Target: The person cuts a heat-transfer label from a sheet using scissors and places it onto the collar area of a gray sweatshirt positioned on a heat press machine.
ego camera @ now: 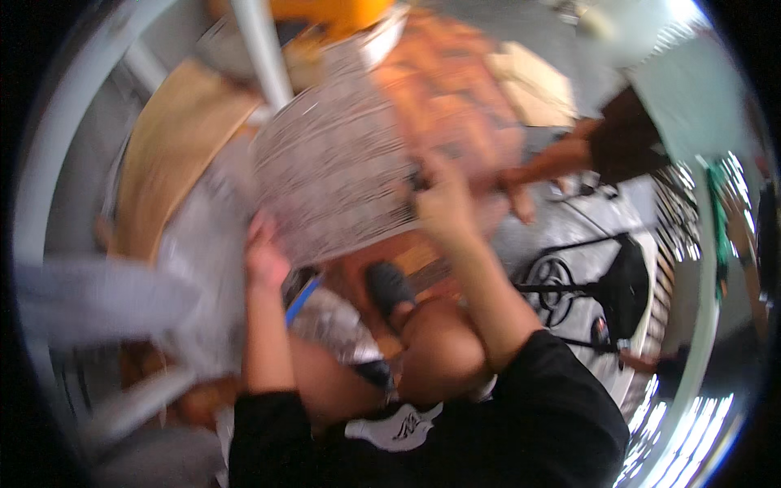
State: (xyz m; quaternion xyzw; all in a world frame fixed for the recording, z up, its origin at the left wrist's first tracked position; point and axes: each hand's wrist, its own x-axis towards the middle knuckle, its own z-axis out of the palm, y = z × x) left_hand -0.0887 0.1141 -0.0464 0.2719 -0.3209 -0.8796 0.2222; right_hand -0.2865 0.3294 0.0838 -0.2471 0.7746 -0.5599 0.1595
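Note:
In front of my knees is a large greyish sheet [332, 165] covered in rows of dark print, like newspaper; motion blur hides the detail. My left hand [266, 253] is at its lower left corner, with the fingers along the edge. On the opposite side my right hand [443, 194] is curled at the sheet's right edge. A small dark patch shows by its fingers, too blurred to name. Under the sheet's near edge lies orange-brown patterned flooring [421, 250], and my foot in a dark clog-like shoe [389, 290] rests there.
Another person's bare leg [555, 160] and foot stand close to my right hand. A curved tan panel [177, 158] and a pale post [262, 52] are at left. Farther off are a flattened cardboard piece [531, 82], an orange object [341, 15] and a black stand [622, 287].

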